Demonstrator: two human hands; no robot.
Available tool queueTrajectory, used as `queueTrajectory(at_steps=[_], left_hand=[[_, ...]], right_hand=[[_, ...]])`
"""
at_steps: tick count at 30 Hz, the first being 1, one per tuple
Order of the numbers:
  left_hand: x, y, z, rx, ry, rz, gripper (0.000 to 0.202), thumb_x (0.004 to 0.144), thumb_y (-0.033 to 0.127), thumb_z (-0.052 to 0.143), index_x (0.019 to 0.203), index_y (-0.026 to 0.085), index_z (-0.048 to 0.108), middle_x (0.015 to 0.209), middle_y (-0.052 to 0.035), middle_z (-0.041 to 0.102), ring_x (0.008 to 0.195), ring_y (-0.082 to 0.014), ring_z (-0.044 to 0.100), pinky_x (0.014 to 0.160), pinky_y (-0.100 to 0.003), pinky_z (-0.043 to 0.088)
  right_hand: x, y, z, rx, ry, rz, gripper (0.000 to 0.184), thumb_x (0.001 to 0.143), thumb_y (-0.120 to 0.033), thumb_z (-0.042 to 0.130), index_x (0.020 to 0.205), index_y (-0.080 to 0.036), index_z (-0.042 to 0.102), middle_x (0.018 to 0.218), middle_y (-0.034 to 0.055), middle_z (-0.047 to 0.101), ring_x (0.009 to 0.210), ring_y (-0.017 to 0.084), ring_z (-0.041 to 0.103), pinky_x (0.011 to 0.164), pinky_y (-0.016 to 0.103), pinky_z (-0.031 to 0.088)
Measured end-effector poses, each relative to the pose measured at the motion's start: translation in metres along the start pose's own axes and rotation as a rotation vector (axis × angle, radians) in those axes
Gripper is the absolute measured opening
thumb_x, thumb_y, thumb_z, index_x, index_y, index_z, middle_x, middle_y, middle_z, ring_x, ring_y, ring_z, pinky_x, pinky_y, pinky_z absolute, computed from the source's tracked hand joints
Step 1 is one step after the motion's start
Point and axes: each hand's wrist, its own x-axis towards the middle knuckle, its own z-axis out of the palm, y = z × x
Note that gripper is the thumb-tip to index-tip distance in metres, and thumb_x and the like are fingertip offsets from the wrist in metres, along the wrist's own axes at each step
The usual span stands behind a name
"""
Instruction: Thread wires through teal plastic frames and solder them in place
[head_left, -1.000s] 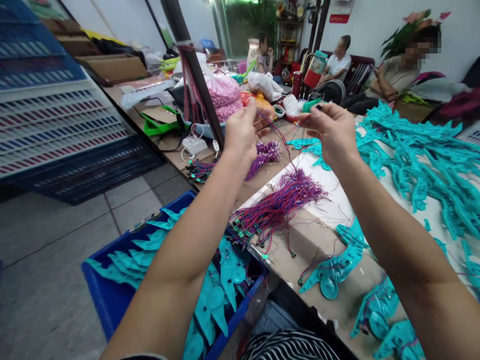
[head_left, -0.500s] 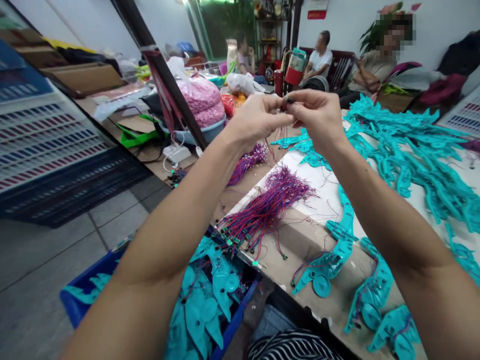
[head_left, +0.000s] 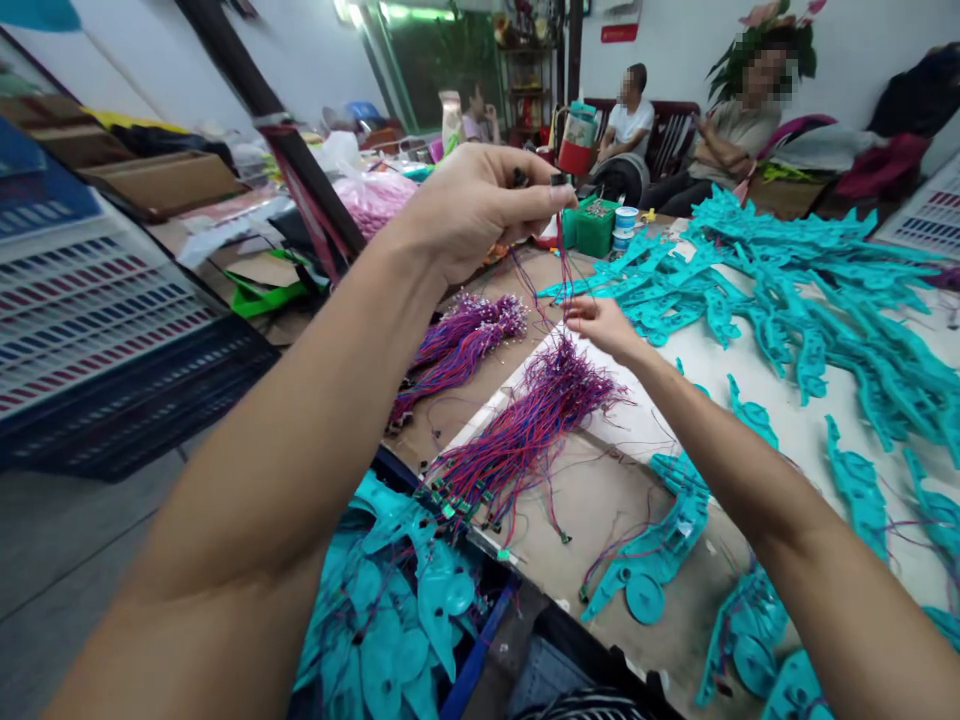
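My left hand (head_left: 480, 205) is raised over the table, thumb and finger pinching a small black part (head_left: 557, 181). Thin red and blue wires (head_left: 564, 262) hang down from it. Lower down, the closed fingertips of my right hand (head_left: 600, 325) grip these wires. Directly below lies a fanned bundle of red and purple-blue wires (head_left: 517, 430) with small green boards at its near end. Another wire bundle (head_left: 469, 345) rests to its left. Near my right forearm, a teal plastic piece (head_left: 671, 535) with a round disc lies beside the bundle.
Many teal plastic pieces (head_left: 810, 270) cover the table's right side. A blue crate (head_left: 480, 655) of similar pieces stands below the near edge. Beyond my hands are a green box (head_left: 595, 230) and a small white-and-blue tub (head_left: 625, 222). White plastic crates (head_left: 97, 290) stand left; people sit behind.
My hands have come apart. My left hand stays high with the black part, while my right hand has moved down along the hanging wires. The view has shifted slightly.
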Motion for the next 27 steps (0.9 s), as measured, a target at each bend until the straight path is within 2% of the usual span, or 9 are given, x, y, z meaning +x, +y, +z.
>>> queueTrajectory(at_steps=[4, 7, 10, 12, 15, 18, 21, 23, 27], left_hand=[[-0.009, 0.007, -0.01, 0.017, -0.109, -0.022, 0.012, 0.075, 0.023, 0.073, 0.067, 0.018, 0.066, 0.063, -0.0005, 0.057, 0.058, -0.0113, 0.054, 0.056, -0.027, 0.039], [-0.02, 0.007, -0.021, 0.049, -0.151, 0.007, 0.016, 0.064, 0.031, 0.079, 0.062, 0.019, 0.069, 0.064, -0.0025, 0.062, 0.061, -0.0142, 0.058, 0.059, -0.029, 0.045], [-0.036, 0.004, -0.033, 0.14, -0.295, 0.028, 0.018, 0.058, 0.036, 0.082, 0.059, 0.021, 0.071, 0.058, -0.0029, 0.063, 0.057, -0.0156, 0.058, 0.057, -0.029, 0.048], [-0.05, -0.001, -0.038, 0.228, -0.42, -0.001, 0.013, 0.064, 0.035, 0.077, 0.063, 0.023, 0.073, 0.058, -0.0022, 0.065, 0.056, -0.015, 0.058, 0.055, -0.027, 0.047], [-0.073, -0.009, -0.039, 0.377, -0.534, -0.004, 0.009, 0.073, 0.031, 0.067, 0.071, 0.026, 0.075, 0.064, -0.0009, 0.068, 0.059, -0.0139, 0.059, 0.062, -0.026, 0.049], [-0.09, -0.017, -0.035, 0.488, -0.528, 0.011, 0.014, 0.078, 0.03, 0.06, 0.075, 0.026, 0.073, 0.069, -0.0008, 0.069, 0.066, -0.0144, 0.062, 0.067, -0.024, 0.049], [-0.097, -0.023, -0.032, 0.487, -0.545, -0.043, 0.019, 0.082, 0.031, 0.055, 0.079, 0.024, 0.072, 0.07, -0.0017, 0.07, 0.062, -0.0138, 0.061, 0.056, -0.021, 0.045], [-0.097, -0.024, -0.031, 0.446, -0.538, -0.069, 0.019, 0.082, 0.033, 0.056, 0.078, 0.023, 0.072, 0.066, -0.0012, 0.069, 0.057, -0.013, 0.058, 0.052, -0.02, 0.044], [-0.09, -0.02, -0.033, 0.379, -0.365, -0.088, 0.014, 0.075, 0.037, 0.064, 0.074, 0.024, 0.071, 0.063, 0.0001, 0.066, 0.053, -0.0124, 0.052, 0.049, -0.021, 0.042]], right_hand=[[0.004, 0.02, 0.016, -0.147, -0.225, -0.014, 0.031, 0.07, -0.016, 0.064, 0.098, -0.008, 0.075, 0.071, 0.0027, 0.067, 0.061, 0.01, 0.051, 0.061, 0.024, 0.04], [0.011, 0.019, 0.016, -0.225, -0.328, -0.021, 0.013, 0.07, -0.013, 0.064, 0.075, -0.011, 0.076, 0.058, -0.0005, 0.062, 0.055, 0.009, 0.047, 0.057, 0.024, 0.034], [0.016, 0.017, 0.008, -0.226, -0.238, 0.017, 0.015, 0.074, -0.017, 0.064, 0.06, -0.013, 0.069, 0.049, -0.0017, 0.053, 0.05, 0.008, 0.042, 0.053, 0.026, 0.03], [0.017, 0.017, 0.001, -0.137, -0.147, 0.1, 0.02, 0.078, -0.024, 0.064, 0.06, -0.014, 0.066, 0.046, -0.0024, 0.049, 0.045, 0.008, 0.039, 0.049, 0.026, 0.028], [0.016, 0.017, -0.009, 0.019, -0.043, 0.2, 0.017, 0.078, -0.027, 0.065, 0.068, -0.014, 0.068, 0.051, -0.0005, 0.055, 0.042, 0.007, 0.037, 0.045, 0.025, 0.026], [0.013, 0.018, -0.012, -0.023, -0.021, 0.144, 0.02, 0.081, -0.031, 0.062, 0.074, -0.014, 0.071, 0.056, 0.0019, 0.061, 0.041, 0.007, 0.034, 0.045, 0.026, 0.025], [0.013, 0.017, -0.012, -0.19, -0.083, 0.097, 0.025, 0.08, -0.032, 0.066, 0.062, -0.015, 0.068, 0.05, 0.0029, 0.059, 0.044, 0.009, 0.039, 0.047, 0.027, 0.027], [0.015, 0.013, -0.012, -0.206, -0.064, 0.074, 0.028, 0.083, -0.033, 0.064, 0.061, -0.015, 0.068, 0.053, 0.0044, 0.062, 0.046, 0.009, 0.042, 0.048, 0.027, 0.027], [0.018, 0.003, -0.018, -0.217, -0.022, 0.055, 0.031, 0.084, -0.039, 0.064, 0.065, -0.014, 0.068, 0.054, 0.0048, 0.064, 0.043, 0.008, 0.039, 0.045, 0.026, 0.025]])
